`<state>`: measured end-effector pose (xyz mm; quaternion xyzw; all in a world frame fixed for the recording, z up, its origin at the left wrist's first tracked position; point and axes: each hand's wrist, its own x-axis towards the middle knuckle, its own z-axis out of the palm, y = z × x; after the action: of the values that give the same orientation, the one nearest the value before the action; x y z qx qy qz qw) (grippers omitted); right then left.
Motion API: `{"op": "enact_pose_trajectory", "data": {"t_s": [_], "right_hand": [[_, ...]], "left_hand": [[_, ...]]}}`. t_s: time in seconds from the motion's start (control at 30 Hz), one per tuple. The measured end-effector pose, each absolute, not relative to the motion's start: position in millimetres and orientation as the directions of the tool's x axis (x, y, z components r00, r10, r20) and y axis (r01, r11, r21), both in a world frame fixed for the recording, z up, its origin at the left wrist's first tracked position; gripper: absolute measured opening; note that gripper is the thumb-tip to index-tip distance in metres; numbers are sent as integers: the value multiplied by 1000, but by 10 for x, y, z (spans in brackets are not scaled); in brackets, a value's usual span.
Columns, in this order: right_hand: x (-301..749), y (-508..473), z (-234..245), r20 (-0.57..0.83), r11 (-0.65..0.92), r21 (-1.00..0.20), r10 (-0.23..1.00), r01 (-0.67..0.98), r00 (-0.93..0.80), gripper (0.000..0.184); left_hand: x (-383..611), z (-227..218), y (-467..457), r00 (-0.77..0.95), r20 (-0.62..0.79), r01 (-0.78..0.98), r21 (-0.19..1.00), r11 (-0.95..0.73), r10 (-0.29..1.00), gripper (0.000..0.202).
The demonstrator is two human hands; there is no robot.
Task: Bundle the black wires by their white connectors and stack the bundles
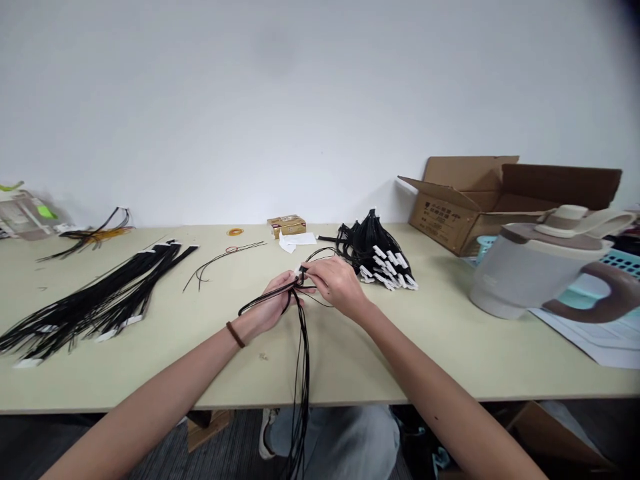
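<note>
My left hand (273,302) is closed round a black wire harness (303,347) near its white connector end. Its wires loop over my left wrist side and hang down past the table's front edge. The fingertips of my right hand (337,283) pinch the same harness at the connector, close beside the left fingers. Just behind my right hand lies a pile of black harnesses (367,240) with white connectors facing me. More black harnesses (135,283) are laid out flat on the left of the table.
At the right stand an open cardboard box (450,217) and a large lidded mug (530,273), with paper sheets (595,340) under it. A small gold box (287,225), a white paper piece (299,240), yellow rubber bands (235,232) and loose wires (210,261) lie towards the back.
</note>
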<state>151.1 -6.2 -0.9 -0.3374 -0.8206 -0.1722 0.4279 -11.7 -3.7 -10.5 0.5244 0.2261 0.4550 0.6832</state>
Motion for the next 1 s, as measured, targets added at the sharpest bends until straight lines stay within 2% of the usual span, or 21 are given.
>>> {"op": "enact_pose_trajectory", "data": {"t_s": [0.5, 1.0], "right_hand": [[1535, -64, 15, 844, 699, 91, 324, 709, -427, 14], [1534, -47, -11, 863, 664, 127, 293, 737, -412, 17]], "left_hand": [[-104, -178, 43, 491, 207, -386, 923, -2, 846, 14], [-85, -162, 39, 481, 185, -344, 939, -9, 857, 14]]}}
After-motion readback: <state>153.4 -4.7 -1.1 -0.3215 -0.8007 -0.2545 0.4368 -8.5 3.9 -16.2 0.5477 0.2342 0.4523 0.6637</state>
